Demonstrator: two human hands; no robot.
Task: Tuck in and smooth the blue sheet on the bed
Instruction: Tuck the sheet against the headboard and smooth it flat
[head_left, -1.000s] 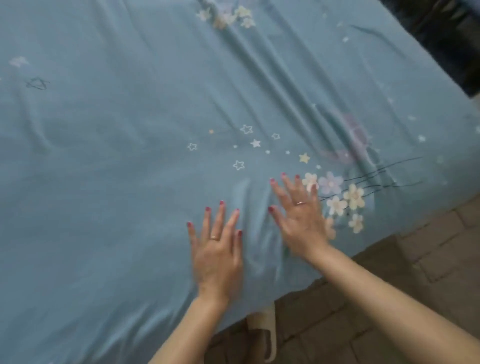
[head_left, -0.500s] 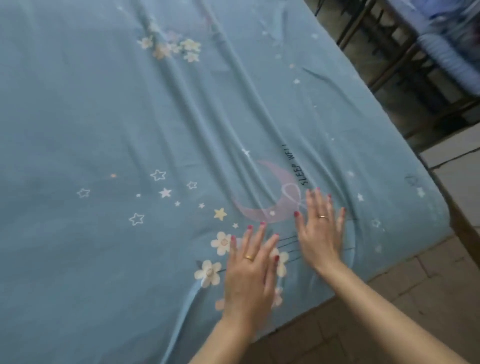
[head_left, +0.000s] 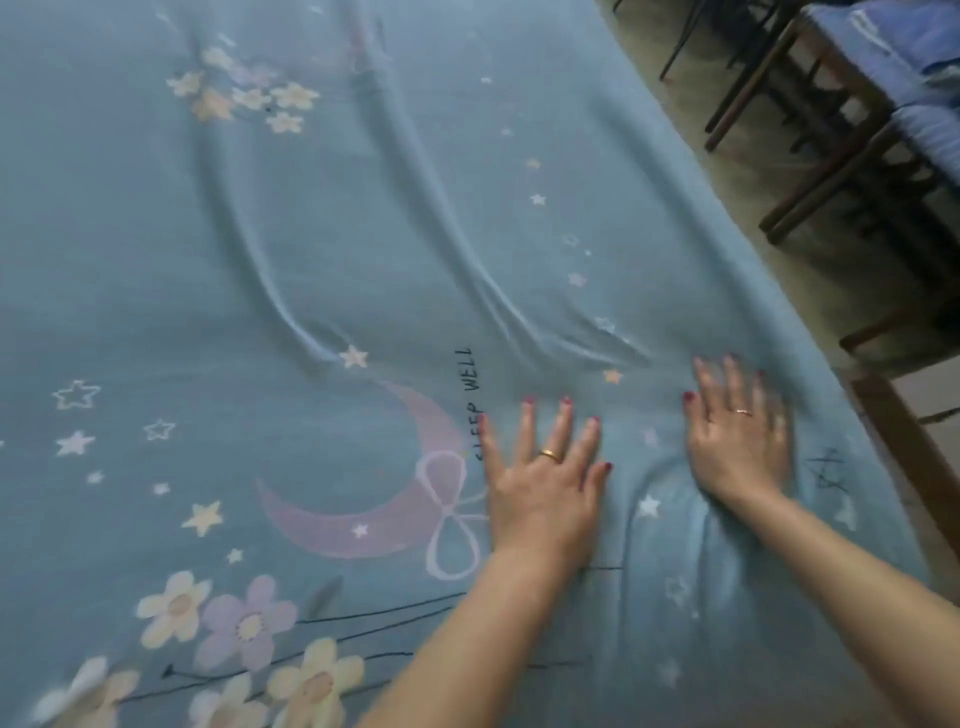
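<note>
The blue sheet (head_left: 260, 249), printed with stars, flowers, a pink moon and the words SLEEP WELL, covers the bed across most of the view. My left hand (head_left: 545, 478) lies flat on it, fingers spread, just right of the moon print. My right hand (head_left: 740, 439) presses flat on the sheet near the bed's right edge, fingers spread. Long folds run from the far end of the sheet down toward both hands, and small wrinkles bunch between my wrists.
The bed's right edge (head_left: 810, 332) runs diagonally from top centre to lower right. Beyond it are a strip of floor (head_left: 753, 171), dark wooden furniture legs (head_left: 810, 130), and blue striped fabric (head_left: 930, 93) at the top right.
Both hands have slid along the sheet to the right, past the flowers and moon print toward the bed's right edge. The view has followed them.
</note>
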